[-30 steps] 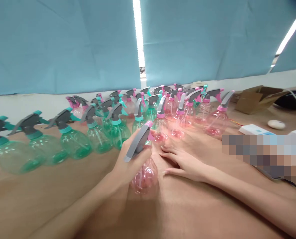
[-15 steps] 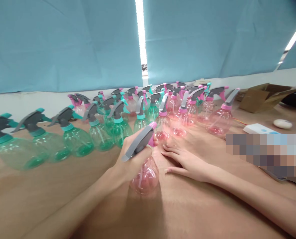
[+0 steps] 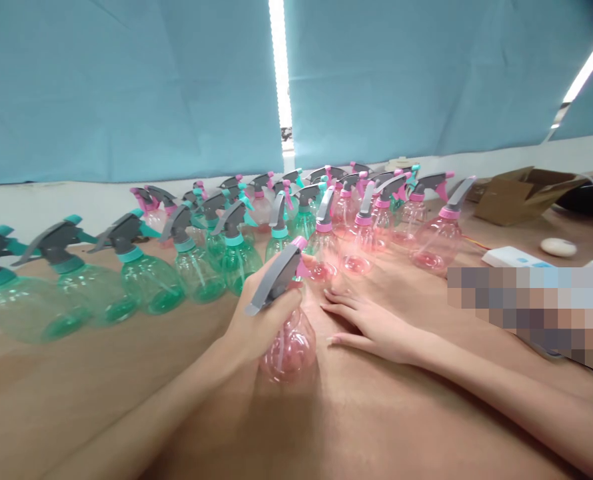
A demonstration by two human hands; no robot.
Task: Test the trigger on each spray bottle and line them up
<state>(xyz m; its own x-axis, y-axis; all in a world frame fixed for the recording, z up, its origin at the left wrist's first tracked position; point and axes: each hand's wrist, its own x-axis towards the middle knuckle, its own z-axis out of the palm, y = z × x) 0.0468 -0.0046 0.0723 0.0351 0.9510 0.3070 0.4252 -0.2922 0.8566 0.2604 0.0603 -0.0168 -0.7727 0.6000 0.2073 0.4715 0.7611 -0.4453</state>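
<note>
My left hand [image 3: 259, 313] is wrapped round the neck of a clear pink spray bottle [image 3: 289, 350] with a grey and pink trigger head, upright at the middle of the table. Some of its fingers are hidden behind the bottle. To the right of it my right hand [image 3: 371, 323] lies flat on the wooden table with fingers spread, holding nothing. Just beyond the hands stand more pink spray bottles [image 3: 359, 250] and a green spray bottle [image 3: 241, 257], some hidden behind others.
Several green spray bottles [image 3: 151, 283] line the left side. At the right are an open cardboard box [image 3: 509, 200], a white computer mouse [image 3: 559, 247], a white power strip [image 3: 516, 258] and a blurred-out patch. A blue curtain [image 3: 126, 93] hangs behind the table.
The held spray bottle sits slightly higher in view, its head a little more upright. The whole view has shifted slightly; my right hand rests in the same place.
</note>
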